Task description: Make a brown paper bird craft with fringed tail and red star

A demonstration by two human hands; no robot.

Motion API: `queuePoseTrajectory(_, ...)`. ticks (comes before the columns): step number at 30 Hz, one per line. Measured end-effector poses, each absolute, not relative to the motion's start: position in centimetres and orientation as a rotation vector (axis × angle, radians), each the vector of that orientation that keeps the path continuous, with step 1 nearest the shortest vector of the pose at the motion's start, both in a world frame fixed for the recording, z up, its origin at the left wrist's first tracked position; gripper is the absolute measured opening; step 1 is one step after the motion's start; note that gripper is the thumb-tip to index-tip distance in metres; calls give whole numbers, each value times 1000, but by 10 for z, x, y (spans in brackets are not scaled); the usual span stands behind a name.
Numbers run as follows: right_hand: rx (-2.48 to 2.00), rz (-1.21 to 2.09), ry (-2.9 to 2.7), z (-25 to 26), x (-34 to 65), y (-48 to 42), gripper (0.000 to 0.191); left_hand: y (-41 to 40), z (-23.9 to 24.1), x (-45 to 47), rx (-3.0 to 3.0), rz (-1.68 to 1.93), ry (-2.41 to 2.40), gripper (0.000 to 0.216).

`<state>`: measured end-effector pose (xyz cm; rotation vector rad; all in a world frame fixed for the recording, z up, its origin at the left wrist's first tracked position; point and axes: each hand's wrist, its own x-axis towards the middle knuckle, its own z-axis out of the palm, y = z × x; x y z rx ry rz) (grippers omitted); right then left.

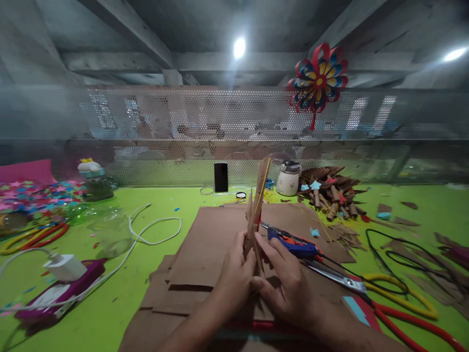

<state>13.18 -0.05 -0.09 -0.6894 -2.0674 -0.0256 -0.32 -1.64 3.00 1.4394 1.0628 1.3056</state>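
My left hand (pixel 238 271) and my right hand (pixel 287 278) meet at the middle of the table. Between them stands a folded piece of brown kraft paper (pixel 262 188), upright, with a thin yellow line along one edge. The fingers of both hands are pressed on its lower part, and its bottom end is hidden by them. Beneath the hands lies a stack of brown paper sheets (pixel 205 244). Close to my right hand, a blue glue gun (pixel 302 248) rests on the sheets. Long scissors (pixel 339 278) with red and yellow handles lie beside it.
At the right is a pile of folded brown paper pieces (pixel 330 193), with a black cord near it. A white jar (pixel 288 180) and a phone (pixel 221 177) stand at the back. On the left are a purple power strip (pixel 60 293), a white cable and paper stars (pixel 40 195).
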Motion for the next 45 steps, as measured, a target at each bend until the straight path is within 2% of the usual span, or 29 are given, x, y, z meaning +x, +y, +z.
queuePoseTrajectory(8,-673,96,-1979,8,138,-4,64,-3,24,-4,1097,1274,877,30)
queuePoseTrajectory(10,-672,165,-1881,13,140,-2,56,-5,28,-6,1007,1232,836,31)
queuePoseTrajectory(13,-742,291,-1704,24,144,10,31,-11,38,-9,913,1177,721,28)
queuePoseTrajectory(15,-820,427,-1611,32,147,21,24,-14,43,-9,861,1131,635,24)
queuePoseTrajectory(18,-861,781,-1479,41,154,35,29,-17,46,-9,815,1059,507,23)
queuePoseTrajectory(22,-638,1233,-1258,48,163,44,33,-20,47,-7,802,965,370,26)
queuePoseTrajectory(28,-402,1548,-1134,55,171,48,25,-22,38,-3,822,829,319,29)
queuePoseTrajectory(33,-419,1567,-1020,56,170,48,15,-18,31,0,865,811,437,29)
queuePoseTrajectory(39,-604,1435,-1045,51,167,51,24,-16,27,8,1089,890,757,22)
queuePoseTrajectory(45,-775,1227,-1156,50,159,51,32,-11,14,12,1202,980,993,27)
